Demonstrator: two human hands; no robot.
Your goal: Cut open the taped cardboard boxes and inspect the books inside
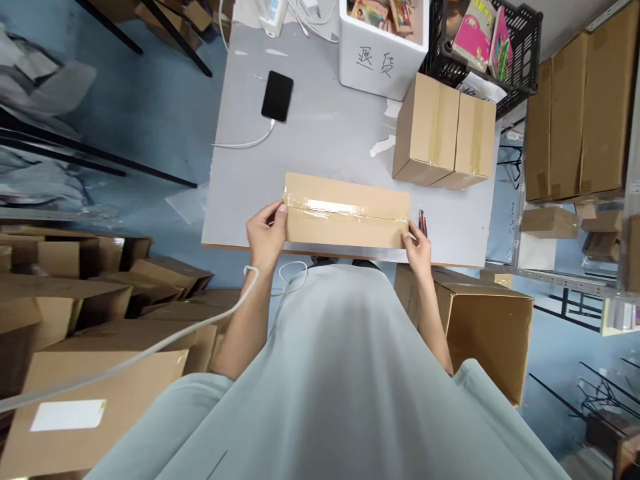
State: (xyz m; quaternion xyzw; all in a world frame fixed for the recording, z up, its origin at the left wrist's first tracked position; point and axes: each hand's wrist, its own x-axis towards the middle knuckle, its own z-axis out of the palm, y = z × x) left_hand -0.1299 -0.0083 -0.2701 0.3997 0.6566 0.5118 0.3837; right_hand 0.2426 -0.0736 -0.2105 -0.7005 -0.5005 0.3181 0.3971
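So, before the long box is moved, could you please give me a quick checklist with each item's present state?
1. Left hand gripping one end of the long box: ok.
2. Right hand gripping the other end: ok.
3. Clear tape along the visible seam: ok.
4. Underside closed: cannot tell, it is hidden.
5. Red-and-black tool well away from the right hand: not ok, it lies close by.
6. White cable free of the left forearm: cannot tell; it crosses it in view.

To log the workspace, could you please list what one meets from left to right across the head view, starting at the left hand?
Left hand, long brown taped cardboard box, right hand, tall brown cardboard cartons.
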